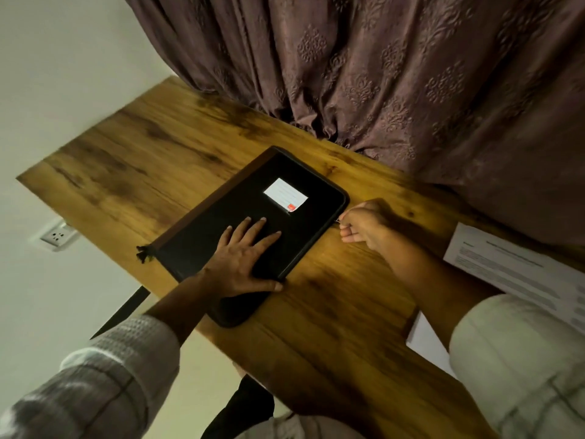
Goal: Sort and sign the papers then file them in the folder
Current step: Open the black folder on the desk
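Note:
A black zippered folder (202,242) with a white label (285,194) lies closed on the wooden table (133,160). My left hand (243,258) presses flat on its cover, fingers spread. My right hand (364,226) sits at the folder's right edge with its fingers curled, pinching the small zipper pull (338,220). Printed papers (519,267) lie on the table at the far right, partly hidden behind my right sleeve.
A brown patterned curtain (411,74) hangs behind the table's far edge. A wall socket (57,237) sits on the white wall at the left. Another white sheet (424,340) shows under my right forearm near the table's front edge.

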